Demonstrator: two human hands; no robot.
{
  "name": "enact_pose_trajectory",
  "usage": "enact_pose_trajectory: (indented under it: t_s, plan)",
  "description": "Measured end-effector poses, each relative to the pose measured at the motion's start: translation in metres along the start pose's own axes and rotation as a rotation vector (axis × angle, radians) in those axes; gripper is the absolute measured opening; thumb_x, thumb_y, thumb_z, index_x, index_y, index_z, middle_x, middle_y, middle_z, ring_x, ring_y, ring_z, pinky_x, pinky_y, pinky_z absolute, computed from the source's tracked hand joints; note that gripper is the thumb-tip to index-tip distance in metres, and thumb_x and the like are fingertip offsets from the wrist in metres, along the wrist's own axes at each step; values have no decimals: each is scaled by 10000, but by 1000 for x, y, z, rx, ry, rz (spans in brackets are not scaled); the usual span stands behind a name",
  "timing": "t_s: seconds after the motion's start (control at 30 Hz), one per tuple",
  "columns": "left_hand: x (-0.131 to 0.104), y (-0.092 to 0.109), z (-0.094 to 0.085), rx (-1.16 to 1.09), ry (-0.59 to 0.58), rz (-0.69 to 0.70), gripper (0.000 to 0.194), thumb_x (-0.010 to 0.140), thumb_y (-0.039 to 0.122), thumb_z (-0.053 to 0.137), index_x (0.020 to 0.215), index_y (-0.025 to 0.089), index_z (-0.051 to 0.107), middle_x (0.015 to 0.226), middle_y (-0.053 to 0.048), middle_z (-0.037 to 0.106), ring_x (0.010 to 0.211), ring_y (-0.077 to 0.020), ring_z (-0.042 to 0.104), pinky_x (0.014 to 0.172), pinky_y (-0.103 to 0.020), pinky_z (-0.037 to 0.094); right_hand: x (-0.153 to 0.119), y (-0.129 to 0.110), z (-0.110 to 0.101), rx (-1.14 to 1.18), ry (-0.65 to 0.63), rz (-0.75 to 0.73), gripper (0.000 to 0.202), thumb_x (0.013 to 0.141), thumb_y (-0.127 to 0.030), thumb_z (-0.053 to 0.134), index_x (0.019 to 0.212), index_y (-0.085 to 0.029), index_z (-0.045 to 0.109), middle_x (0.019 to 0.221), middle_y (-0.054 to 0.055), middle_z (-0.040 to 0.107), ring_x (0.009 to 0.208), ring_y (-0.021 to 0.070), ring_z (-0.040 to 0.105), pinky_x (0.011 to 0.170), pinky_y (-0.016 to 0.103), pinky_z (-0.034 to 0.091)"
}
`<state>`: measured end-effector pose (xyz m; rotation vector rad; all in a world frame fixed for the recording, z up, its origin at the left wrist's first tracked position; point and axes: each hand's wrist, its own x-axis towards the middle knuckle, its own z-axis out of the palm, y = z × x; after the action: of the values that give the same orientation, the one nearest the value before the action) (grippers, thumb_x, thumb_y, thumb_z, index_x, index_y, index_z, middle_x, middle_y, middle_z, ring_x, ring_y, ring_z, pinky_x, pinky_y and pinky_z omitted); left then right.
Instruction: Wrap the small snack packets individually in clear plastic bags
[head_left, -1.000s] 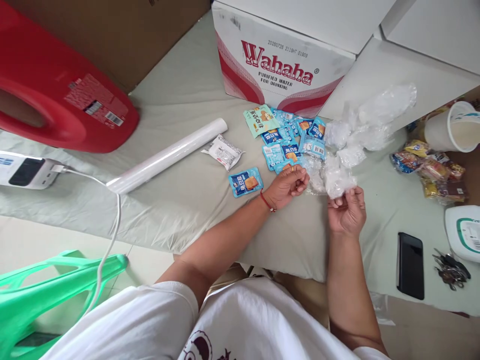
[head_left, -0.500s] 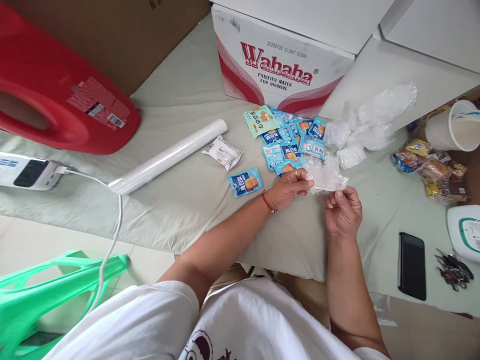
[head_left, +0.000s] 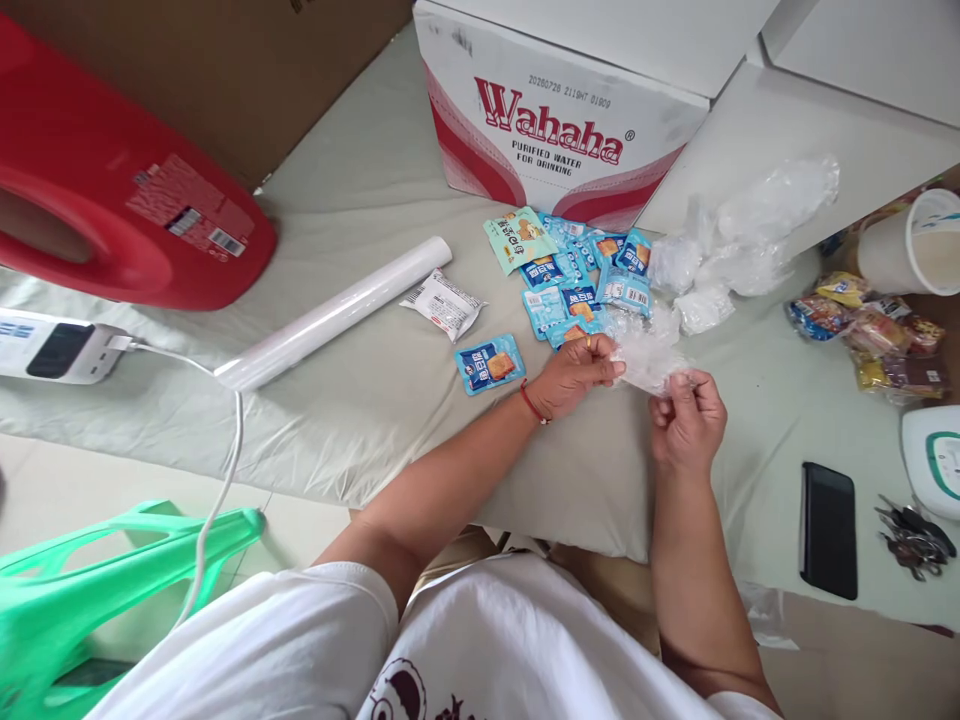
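A crumpled clear plastic bag (head_left: 646, 358) is stretched between my two hands. My left hand (head_left: 576, 378), with a red string at the wrist, pinches its left end. The right end is pinched by my right hand (head_left: 688, 415). Just beyond my left hand lies a pile of blue snack packets (head_left: 577, 300) with a pale green packet (head_left: 519, 240) on its left edge. One blue packet (head_left: 490, 364) lies apart, near my left wrist, below a white packet (head_left: 445, 303). More crumpled clear bags (head_left: 750, 235) are heaped behind my right hand.
A plastic roll (head_left: 337, 315), a red jug (head_left: 150, 190) and a white power bank (head_left: 60, 346) with a cable are at left. Behind stands a Wahaha box (head_left: 551, 120). At right are a phone (head_left: 828, 530), keys (head_left: 915, 538), wrapped snacks (head_left: 874, 335) and a cup (head_left: 919, 243).
The bag between my hands has gone from a taut lower edge to a more bunched shape. My hands have barely moved and still grip it. The view has shifted slightly.
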<state>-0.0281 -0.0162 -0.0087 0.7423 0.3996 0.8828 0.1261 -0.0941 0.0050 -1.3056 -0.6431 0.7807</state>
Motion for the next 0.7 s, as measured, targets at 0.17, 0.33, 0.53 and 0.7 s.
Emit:
enact_pose_trajectory:
  t_s: [0.17, 0.33, 0.53, 0.7]
  plan:
    - [0, 4, 0, -75, 47, -22, 549, 628, 501, 957, 805, 187, 543, 917, 23, 577, 774, -83, 560, 661, -219, 439, 9, -9, -4, 229, 8, 120, 499, 601, -405, 973, 799, -219, 554, 684, -95, 516, 458, 14, 362, 356, 143, 270]
    - [2, -3, 3, 33, 111, 30, 727, 515, 336, 1026, 1105, 227, 616, 1071, 12, 615, 815, -80, 574, 723, -224, 467, 5, -9, 0, 231, -22, 146, 481, 616, -381, 971, 781, -213, 552, 660, -96, 519, 436, 7, 360, 355, 136, 282]
    - [7, 0, -3, -171, 175, 14, 470, 650, 452, 961, 863, 171, 650, 814, 36, 617, 658, -56, 502, 554, -200, 356, 2, -7, -3, 228, -98, 191, 438, 631, -386, 957, 795, -207, 592, 646, -87, 514, 469, 26, 406, 394, 145, 335]
    - [8, 8, -5, -338, 288, 38, 524, 626, 296, 982, 923, 229, 556, 830, 80, 592, 659, -44, 539, 525, -152, 353, 3, -7, -6, 166, -114, 87, 392, 661, -375, 944, 848, -217, 638, 651, -86, 513, 495, 33, 412, 426, 148, 341]
